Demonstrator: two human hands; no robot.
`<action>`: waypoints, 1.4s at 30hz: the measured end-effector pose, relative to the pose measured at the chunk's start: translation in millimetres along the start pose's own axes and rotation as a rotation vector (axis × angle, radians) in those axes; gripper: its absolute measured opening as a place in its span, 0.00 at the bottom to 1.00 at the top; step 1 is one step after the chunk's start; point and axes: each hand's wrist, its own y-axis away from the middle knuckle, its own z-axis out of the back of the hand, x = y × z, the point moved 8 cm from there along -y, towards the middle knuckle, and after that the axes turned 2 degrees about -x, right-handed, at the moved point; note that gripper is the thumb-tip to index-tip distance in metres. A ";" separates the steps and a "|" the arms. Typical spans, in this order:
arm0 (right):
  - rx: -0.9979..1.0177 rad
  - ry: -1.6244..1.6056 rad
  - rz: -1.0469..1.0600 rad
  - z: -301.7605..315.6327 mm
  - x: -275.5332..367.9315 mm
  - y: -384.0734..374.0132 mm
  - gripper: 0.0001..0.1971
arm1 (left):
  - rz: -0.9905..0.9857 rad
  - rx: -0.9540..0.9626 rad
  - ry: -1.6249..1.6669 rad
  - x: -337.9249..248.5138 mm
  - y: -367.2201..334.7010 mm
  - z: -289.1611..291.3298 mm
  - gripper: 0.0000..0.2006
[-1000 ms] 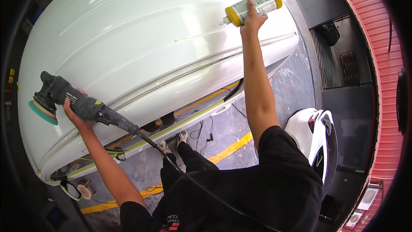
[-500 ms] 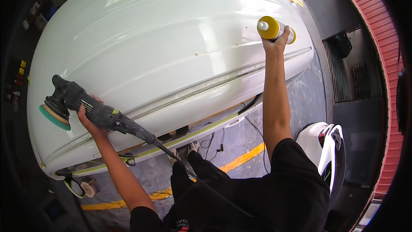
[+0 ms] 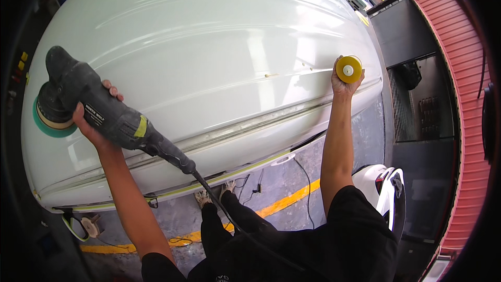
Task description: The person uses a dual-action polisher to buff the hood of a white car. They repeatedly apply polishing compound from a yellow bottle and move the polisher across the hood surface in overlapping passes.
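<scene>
My left hand (image 3: 96, 125) is wrapped round the body of a black polishing machine (image 3: 112, 112), raised at the left over a white vehicle roof (image 3: 209, 68). A foam pad (image 3: 49, 122) with a teal face sits on the machine's head, tilted outward; its cord runs back past my body. At the right, my right hand (image 3: 344, 84) grips a bottle with a yellow cap (image 3: 348, 69), its white nozzle pointing toward me. Most of the bottle's body is hidden behind the cap. Small tan blobs (image 3: 270, 75) lie on the roof between my hands.
A seam channel (image 3: 235, 121) runs along the roof's near side. Below are a grey floor with a yellow line (image 3: 287, 200), loose cables (image 3: 310, 198) and a side mirror (image 3: 75, 227). Another white vehicle (image 3: 383, 188) stands at the right, near a red corrugated panel (image 3: 449, 42).
The polishing machine has come up and nearer, its head higher. My right hand has lowered the bottle and turned it so the nozzle faces me. The view has shifted somewhat.
</scene>
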 end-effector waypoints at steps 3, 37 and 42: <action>0.042 0.105 0.013 8.5 -4.3 -1.3 0.29 | 0.073 0.188 0.056 -9.9 -69.2 -12.1 0.38; -0.179 0.545 0.322 -119.4 -91.0 -0.6 0.31 | 0.371 -0.060 0.107 12.3 -127.0 19.2 0.36; 0.001 0.713 0.446 -174.7 -125.5 -13.5 0.30 | 0.393 -0.014 0.185 11.5 -130.1 31.4 0.36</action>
